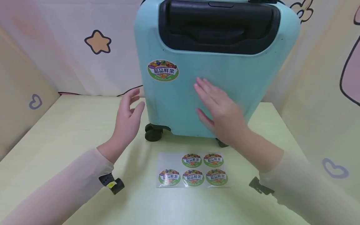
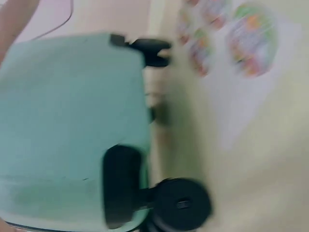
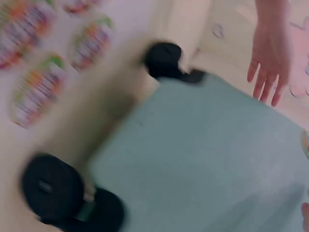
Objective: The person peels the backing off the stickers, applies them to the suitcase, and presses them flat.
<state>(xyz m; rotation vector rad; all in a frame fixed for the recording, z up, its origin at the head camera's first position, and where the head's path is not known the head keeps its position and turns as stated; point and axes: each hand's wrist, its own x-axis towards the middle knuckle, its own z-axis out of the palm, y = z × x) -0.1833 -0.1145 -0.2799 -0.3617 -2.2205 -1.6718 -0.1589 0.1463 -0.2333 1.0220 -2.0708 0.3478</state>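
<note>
A light-blue suitcase (image 1: pixel 185 103) stands upright on its black wheels. One oval fruit sticker (image 1: pixel 163 70) lies flat on the left of its front panel, below the black handle recess (image 1: pixel 219 28). My right hand (image 1: pixel 222 112) is over the middle of that panel, fingers straight and pointing up to the left, holding nothing. Beside the suitcase's lower left edge is my left hand (image 1: pixel 129 115), fingers loosely bent and nothing in them; the right wrist view also shows this left hand (image 3: pixel 273 58) with fingers extended. In front lies a sticker sheet (image 1: pixel 170 161) with several oval stickers and a bare upper-left spot.
A pale table (image 1: pixel 70 134) carries the suitcase and the sheet. Patterned walls (image 1: pixel 70 68) close it in at the back and both sides. Black wheels (image 1: pixel 153 133) jut out under the suitcase, close behind the sheet. Dark straps (image 1: pixel 112 183) sit on both sleeves.
</note>
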